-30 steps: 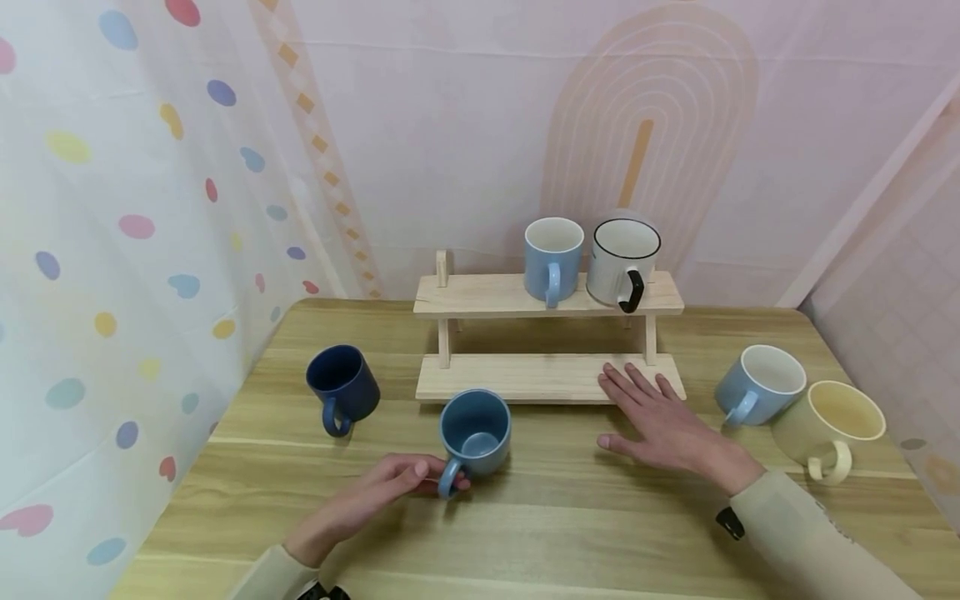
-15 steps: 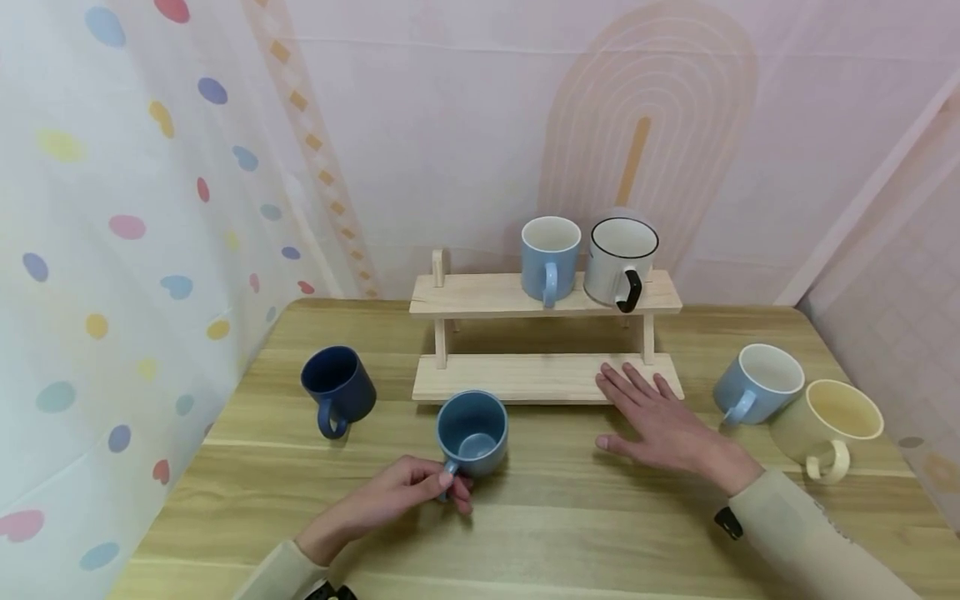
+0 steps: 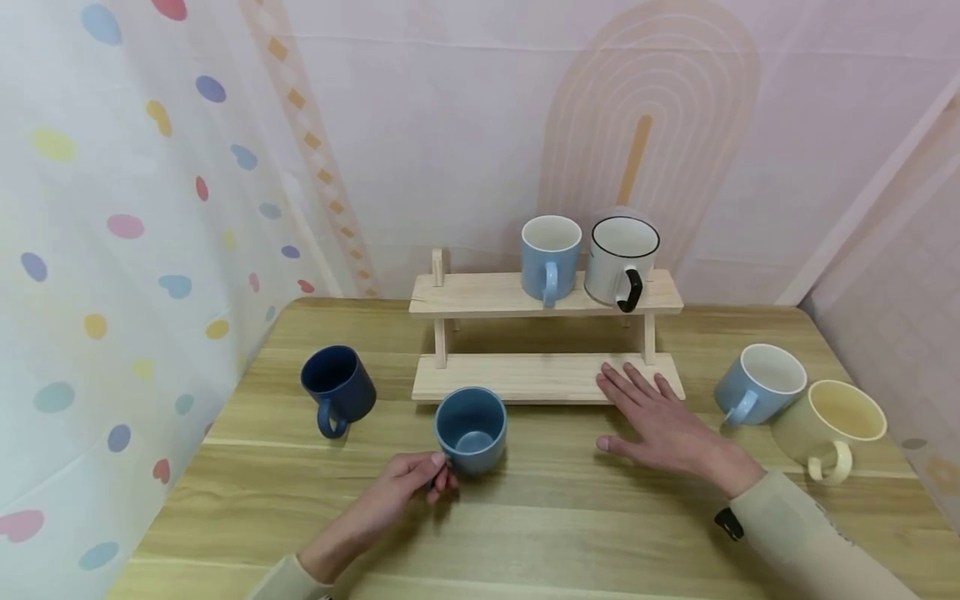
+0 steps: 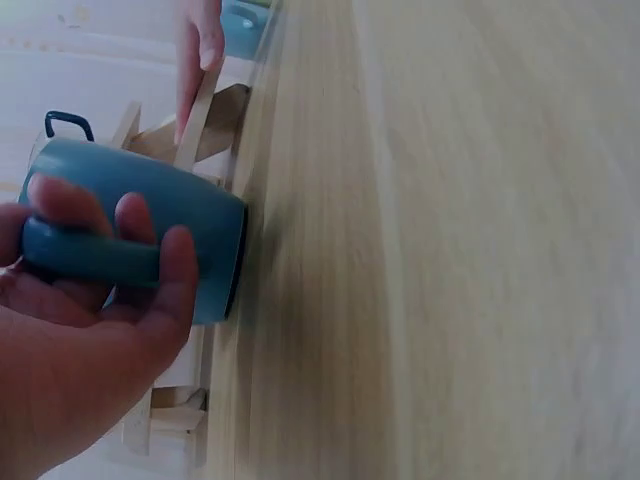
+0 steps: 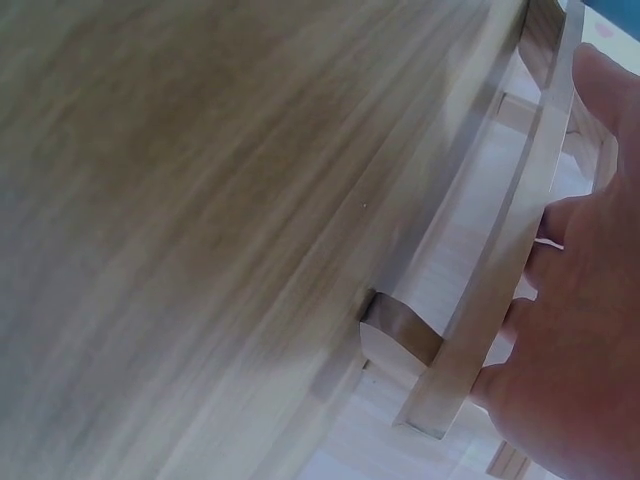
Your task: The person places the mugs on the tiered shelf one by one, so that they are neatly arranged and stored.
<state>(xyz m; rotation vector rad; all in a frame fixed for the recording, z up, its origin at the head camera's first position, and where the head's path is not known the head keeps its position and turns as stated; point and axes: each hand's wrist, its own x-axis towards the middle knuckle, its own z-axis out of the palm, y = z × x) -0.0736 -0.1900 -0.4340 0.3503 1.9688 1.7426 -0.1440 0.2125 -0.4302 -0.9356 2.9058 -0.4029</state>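
Note:
My left hand (image 3: 408, 487) grips the handle of a teal-blue mug (image 3: 471, 433), which stands upright in front of the wooden two-tier shelf (image 3: 465, 379). In the left wrist view the fingers (image 4: 135, 215) curl round the mug's handle (image 4: 95, 255). My right hand (image 3: 663, 425) lies flat, fingers spread, with its fingertips on the right end of the lower board. The right wrist view shows that hand (image 5: 580, 290) along the board's front edge (image 5: 500, 260). On the upper board stand a light blue mug (image 3: 551, 258) and a white mug (image 3: 618, 262) with a black rim and handle.
A navy mug (image 3: 337, 392) stands on the table (image 3: 570, 533) at the left. Another light blue mug (image 3: 759, 385) and a cream mug (image 3: 825, 433) stand close together at the right, beyond my right hand. Patterned curtains (image 3: 450, 125) hang behind the table and along its sides.
My left hand has closed its fingers round the teal-blue mug's handle, having first only reached beside it. The right hand has stayed on the lower board. The view has shifted slightly.

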